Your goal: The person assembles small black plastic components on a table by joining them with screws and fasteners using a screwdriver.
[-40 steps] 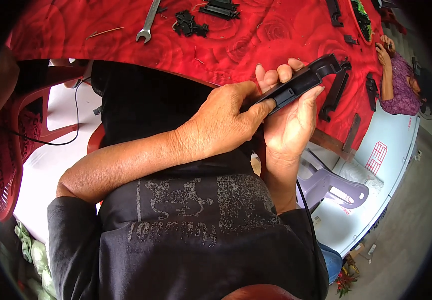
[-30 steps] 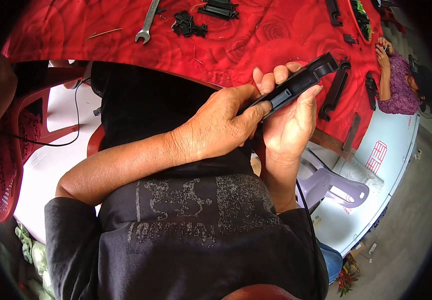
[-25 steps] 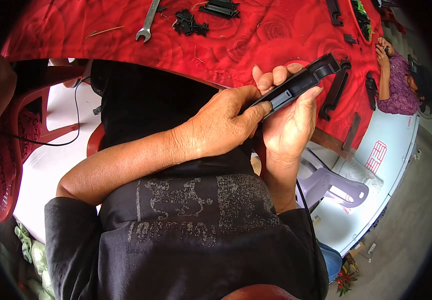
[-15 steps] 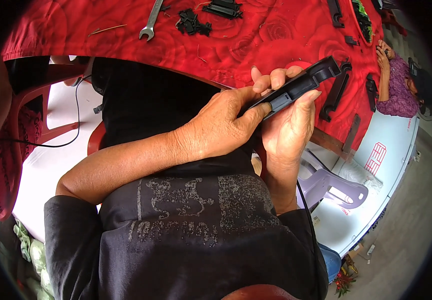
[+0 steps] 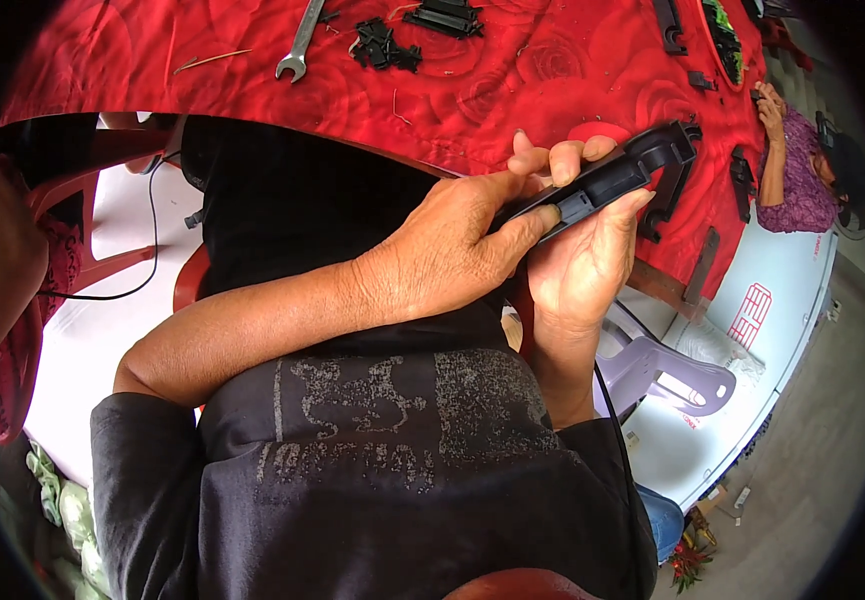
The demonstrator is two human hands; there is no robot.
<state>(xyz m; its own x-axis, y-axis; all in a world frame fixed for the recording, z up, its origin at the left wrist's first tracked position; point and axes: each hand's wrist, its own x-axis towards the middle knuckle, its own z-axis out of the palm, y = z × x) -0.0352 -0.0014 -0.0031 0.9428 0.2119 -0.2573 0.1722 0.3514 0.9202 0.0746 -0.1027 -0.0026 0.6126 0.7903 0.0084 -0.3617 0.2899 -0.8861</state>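
Note:
A long black plastic part point(image 5: 624, 180) with a hooked far end is held slantwise above the table's near edge. My left hand point(image 5: 457, 240) grips its near end, with the thumb pressing on a small grey insert point(image 5: 574, 207) in the channel. My right hand point(image 5: 587, 255) holds the part from below and the right side, its thumb along the edge and its fingers curled over the far side. The part's near end is hidden by my left hand.
On the red rose-patterned tablecloth point(image 5: 512, 60) lie a wrench point(image 5: 299, 45), a pile of small black pieces point(image 5: 384, 48), stacked black strips point(image 5: 444, 16) and more hooked black parts point(image 5: 667, 195). A person in purple point(image 5: 802, 170) works at the far right; another sits at left. A grey plastic chair point(image 5: 667, 370) stands at right.
Both hands and the black part have shifted slightly to the right, and the part's hooked end is a little lower. My left thumb stays on the insert. The person at left moved an arm.

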